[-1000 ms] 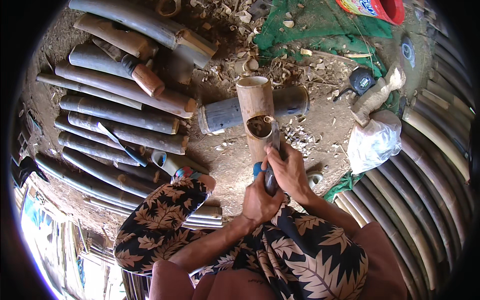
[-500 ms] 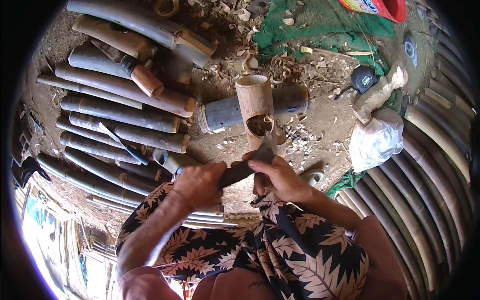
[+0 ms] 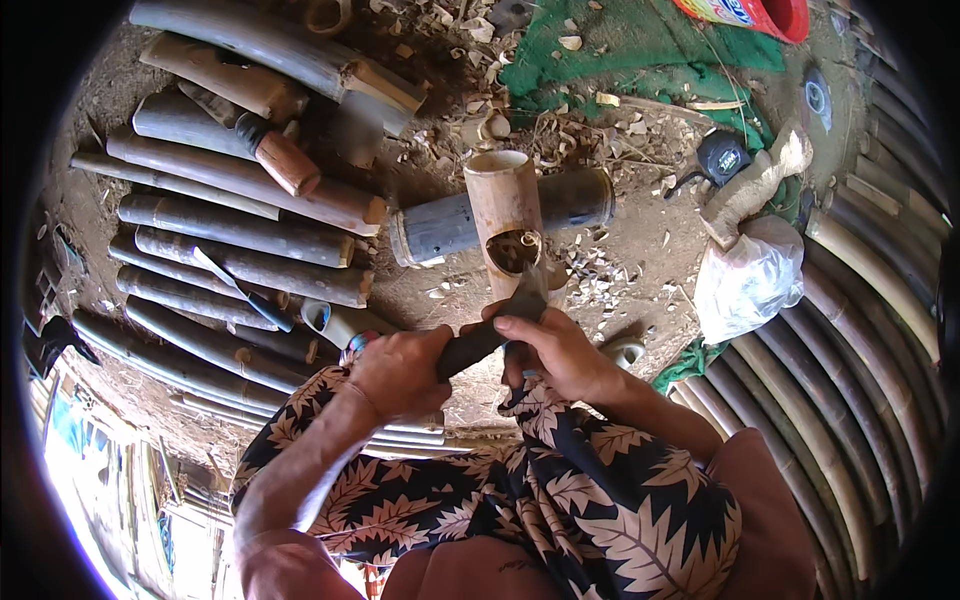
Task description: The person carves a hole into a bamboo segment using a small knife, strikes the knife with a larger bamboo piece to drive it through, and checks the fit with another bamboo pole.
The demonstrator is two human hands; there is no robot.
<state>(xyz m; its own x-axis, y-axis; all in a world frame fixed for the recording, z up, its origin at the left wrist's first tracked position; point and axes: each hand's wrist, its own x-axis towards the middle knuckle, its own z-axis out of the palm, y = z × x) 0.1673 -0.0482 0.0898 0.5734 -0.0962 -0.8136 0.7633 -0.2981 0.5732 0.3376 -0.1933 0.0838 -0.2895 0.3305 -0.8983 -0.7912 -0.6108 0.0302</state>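
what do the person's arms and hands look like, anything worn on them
Both forearms are bare, with no sleeves reaching them. The left hand and right hand wear no gloves, and no rings, watch or bands show. The only clothing in view is dark fabric with a tan leaf print below them.

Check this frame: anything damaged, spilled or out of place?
The pale bamboo section has a rough hole cut in its side, where both hands press a dark blade. Wood chips litter the dirt around it.

I read this as an outdoor bamboo-carving yard: bare dirt ground (image 3: 640,250), stacked grey-brown cut bamboo poles (image 3: 230,225) on my left, pale wood shavings (image 3: 590,270) scattered about, green mesh netting (image 3: 640,50) beyond.
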